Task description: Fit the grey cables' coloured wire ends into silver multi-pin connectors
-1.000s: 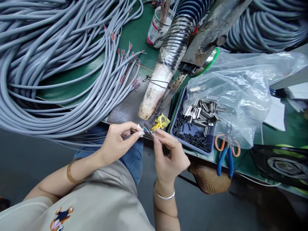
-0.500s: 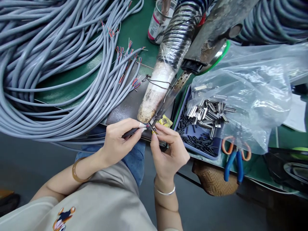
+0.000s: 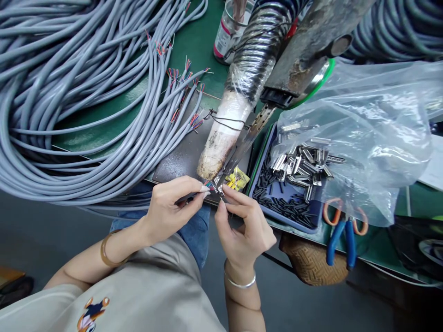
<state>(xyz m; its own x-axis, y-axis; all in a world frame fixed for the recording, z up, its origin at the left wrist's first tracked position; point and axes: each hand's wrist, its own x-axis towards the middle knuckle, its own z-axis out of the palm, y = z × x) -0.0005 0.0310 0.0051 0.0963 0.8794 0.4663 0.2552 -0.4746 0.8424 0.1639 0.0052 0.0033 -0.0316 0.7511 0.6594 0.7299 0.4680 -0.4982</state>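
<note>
Both hands meet at the desk's front edge: left hand (image 3: 169, 207) pinches a cable end (image 3: 209, 185), right hand (image 3: 244, 226) pinches a small connector (image 3: 218, 188) against it, tray (image 3: 256, 171) just beside.

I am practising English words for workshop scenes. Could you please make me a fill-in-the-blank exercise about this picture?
1. The left hand pinches the stripped end of a cable whose outer jacket is ____.
2. The small metal connectors lie inside a clear ____ bag.
3. The pliers at the bench edge have blue and ____ handles.
4. The right hand wears a thin ____ bangle on its wrist.

Missing words: grey; plastic; orange; silver
</note>
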